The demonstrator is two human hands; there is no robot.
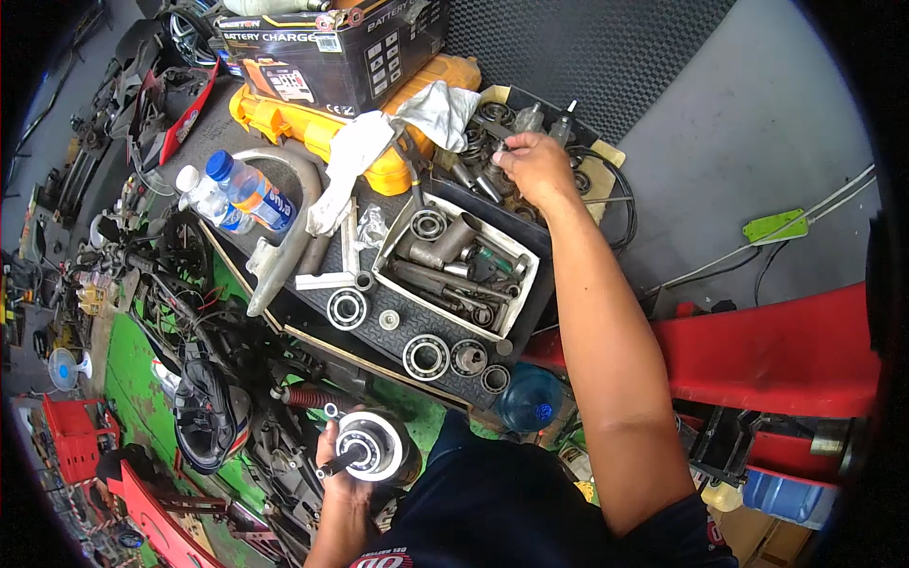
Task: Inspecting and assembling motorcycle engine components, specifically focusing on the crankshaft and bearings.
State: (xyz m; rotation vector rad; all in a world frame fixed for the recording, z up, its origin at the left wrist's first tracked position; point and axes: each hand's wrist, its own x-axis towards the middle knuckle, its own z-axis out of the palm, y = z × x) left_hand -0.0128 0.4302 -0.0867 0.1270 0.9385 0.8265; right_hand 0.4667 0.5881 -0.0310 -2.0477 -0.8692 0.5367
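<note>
My left hand (346, 488) is low in front of me, its fingers wrapped round a crankshaft (383, 445). A ball bearing sits on the crankshaft's near face, and a dark shaft end sticks out of its middle. At the far right of the bench my right hand (538, 170) reaches into a dark tray of loose metal parts (528, 118). Its thumb and fingers are pinched together among the parts; what they hold is too small to name. Below that tray stands a white box (519, 312) with sockets, pins and a bearing.
Several bearings (426, 357) lie along the bench's near edge. Two plastic bottles (260, 194) stand at the left beside a curved metal pipe (308, 189). Behind are a yellow case (251, 114), white rags (355, 156) and a charger carton (398, 62). A red panel (776, 350) is at the right.
</note>
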